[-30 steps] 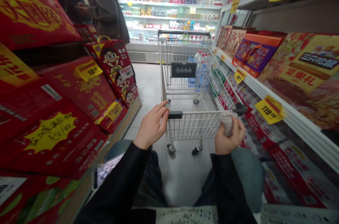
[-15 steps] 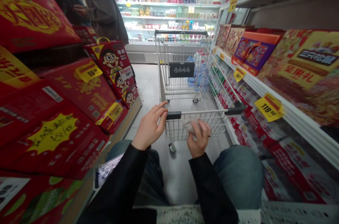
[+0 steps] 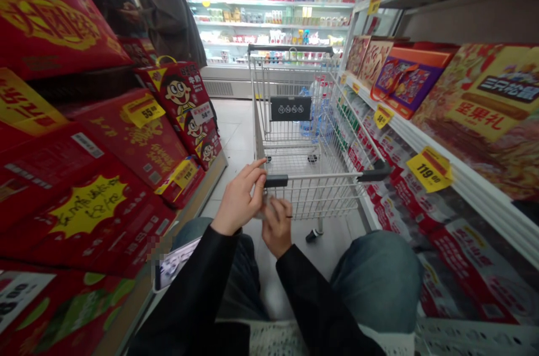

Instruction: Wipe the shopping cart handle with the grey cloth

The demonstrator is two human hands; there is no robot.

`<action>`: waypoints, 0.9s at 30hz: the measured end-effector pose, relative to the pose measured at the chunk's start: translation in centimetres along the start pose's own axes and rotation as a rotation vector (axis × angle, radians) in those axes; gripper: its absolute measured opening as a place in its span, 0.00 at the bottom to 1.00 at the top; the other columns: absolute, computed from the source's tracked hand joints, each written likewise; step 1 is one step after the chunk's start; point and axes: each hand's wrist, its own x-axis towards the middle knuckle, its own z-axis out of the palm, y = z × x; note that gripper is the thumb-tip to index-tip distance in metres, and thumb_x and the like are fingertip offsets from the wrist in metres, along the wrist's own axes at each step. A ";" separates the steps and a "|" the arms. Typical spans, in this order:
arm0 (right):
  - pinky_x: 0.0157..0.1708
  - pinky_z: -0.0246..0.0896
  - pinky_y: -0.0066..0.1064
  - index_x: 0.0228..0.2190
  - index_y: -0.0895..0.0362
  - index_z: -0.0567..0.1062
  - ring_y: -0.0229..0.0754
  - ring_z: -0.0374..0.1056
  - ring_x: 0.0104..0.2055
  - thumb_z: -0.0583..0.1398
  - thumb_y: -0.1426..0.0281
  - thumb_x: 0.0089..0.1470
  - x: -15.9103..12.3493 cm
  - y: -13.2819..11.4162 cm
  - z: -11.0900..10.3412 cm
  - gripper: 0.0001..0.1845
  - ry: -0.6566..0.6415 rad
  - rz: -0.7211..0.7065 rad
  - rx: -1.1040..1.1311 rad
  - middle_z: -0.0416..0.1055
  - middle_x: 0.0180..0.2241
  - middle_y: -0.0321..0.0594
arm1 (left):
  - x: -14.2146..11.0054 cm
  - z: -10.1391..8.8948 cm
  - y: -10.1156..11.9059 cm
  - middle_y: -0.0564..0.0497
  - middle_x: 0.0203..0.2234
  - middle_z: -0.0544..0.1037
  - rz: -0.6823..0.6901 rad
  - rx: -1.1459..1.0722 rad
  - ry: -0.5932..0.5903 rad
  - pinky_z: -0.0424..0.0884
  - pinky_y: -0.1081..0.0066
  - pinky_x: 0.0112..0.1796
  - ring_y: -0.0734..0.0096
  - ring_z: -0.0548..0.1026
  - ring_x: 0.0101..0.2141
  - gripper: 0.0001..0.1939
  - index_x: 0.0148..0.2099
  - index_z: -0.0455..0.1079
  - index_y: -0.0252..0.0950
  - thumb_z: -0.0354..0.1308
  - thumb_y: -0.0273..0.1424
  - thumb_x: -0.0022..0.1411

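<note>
A metal wire shopping cart (image 3: 324, 177) with dark corner bumpers stands in front of me. At its near left corner, my left hand (image 3: 239, 199) is closed over the rim, fingers on top beside the bumper (image 3: 275, 181). My right hand (image 3: 277, 227) is just below and right of the left one, against the same corner. Its curled fingers hold a crumpled greyish cloth (image 3: 260, 213), of which only a sliver shows; the hand hides the rest.
Red gift boxes (image 3: 138, 137) are stacked on the left, and a phone (image 3: 176, 264) lies by my left thigh. Boxed goods fill the right shelf (image 3: 404, 126). Two people stand at the upper left, one in a grey-brown jacket (image 3: 164, 8). Behind the cart is a lit cooler (image 3: 273, 24).
My right hand, with the cloth, has moved left along the cart's near rim, from the right corner to the left one. My left hand has stayed at its corner.
</note>
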 end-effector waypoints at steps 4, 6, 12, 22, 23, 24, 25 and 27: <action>0.51 0.71 0.42 0.50 0.51 0.78 0.48 0.63 0.55 0.57 0.81 0.57 -0.1 -0.9 0.8 0.23 -0.098 -0.136 0.079 0.73 0.52 0.45 | -0.1 -0.1 -0.2 0.47 0.63 0.73 -0.003 -0.015 -0.024 0.64 0.58 0.66 0.63 0.74 0.60 0.13 0.48 0.72 0.39 0.46 0.34 0.75; 0.53 0.70 0.44 0.51 0.52 0.77 0.49 0.63 0.56 0.56 0.82 0.56 0.1 0.7 -0.8 0.24 -0.094 -0.081 0.047 0.72 0.52 0.46 | -0.1 -0.1 -0.2 0.46 0.62 0.73 -0.005 -0.027 -0.028 0.63 0.58 0.66 0.63 0.74 0.60 0.13 0.48 0.71 0.39 0.46 0.35 0.75; 0.57 0.67 0.50 0.48 0.53 0.76 0.48 0.69 0.53 0.59 0.74 0.58 0.9 9.8 -8.4 0.16 0.131 0.214 -0.256 0.72 0.47 0.46 | 0.0 -0.1 -0.3 0.46 0.61 0.74 -0.004 -0.034 -0.016 0.64 0.57 0.66 0.62 0.74 0.60 0.14 0.47 0.71 0.39 0.45 0.36 0.75; 0.59 0.62 0.56 0.62 0.59 0.61 0.54 0.60 0.60 0.55 0.72 0.62 -0.3 10.2 -7.1 0.27 0.299 0.272 -0.290 0.61 0.55 0.56 | -0.2 -0.2 -0.1 0.45 0.63 0.73 -0.028 -0.023 -0.042 0.68 0.59 0.61 0.62 0.74 0.60 0.15 0.47 0.71 0.39 0.44 0.36 0.75; 0.57 0.65 0.52 0.61 0.57 0.63 0.51 0.62 0.59 0.55 0.74 0.61 -0.9 8.4 -5.8 0.26 0.213 0.207 -0.242 0.64 0.54 0.53 | -0.2 -0.1 -0.1 0.45 0.62 0.73 -0.030 -0.021 -0.038 0.68 0.59 0.61 0.62 0.73 0.60 0.15 0.47 0.71 0.39 0.44 0.36 0.75; 0.55 0.67 0.48 0.59 0.54 0.66 0.49 0.63 0.57 0.55 0.76 0.60 -1.6 6.5 -4.4 0.25 0.126 0.121 -0.193 0.66 0.53 0.49 | -0.2 -0.1 -0.1 0.45 0.62 0.73 -0.030 -0.021 -0.033 0.68 0.59 0.61 0.62 0.73 0.60 0.15 0.47 0.71 0.39 0.44 0.36 0.75; 0.54 0.68 0.44 0.56 0.52 0.69 0.46 0.64 0.56 0.55 0.78 0.58 -2.2 4.8 -3.0 0.25 0.045 0.028 -0.146 0.68 0.51 0.46 | -0.3 -0.1 -0.1 0.45 0.62 0.73 -0.030 -0.022 -0.028 0.68 0.59 0.61 0.62 0.73 0.60 0.14 0.47 0.71 0.39 0.44 0.36 0.75; 0.50 0.69 0.38 0.51 0.47 0.75 0.44 0.66 0.53 0.55 0.79 0.56 -3.3 2.3 -0.9 0.24 -0.084 -0.123 -0.077 0.71 0.48 0.41 | -0.3 -0.1 -0.1 0.44 0.62 0.73 -0.030 -0.034 -0.021 0.68 0.59 0.61 0.62 0.73 0.60 0.15 0.48 0.71 0.39 0.44 0.36 0.75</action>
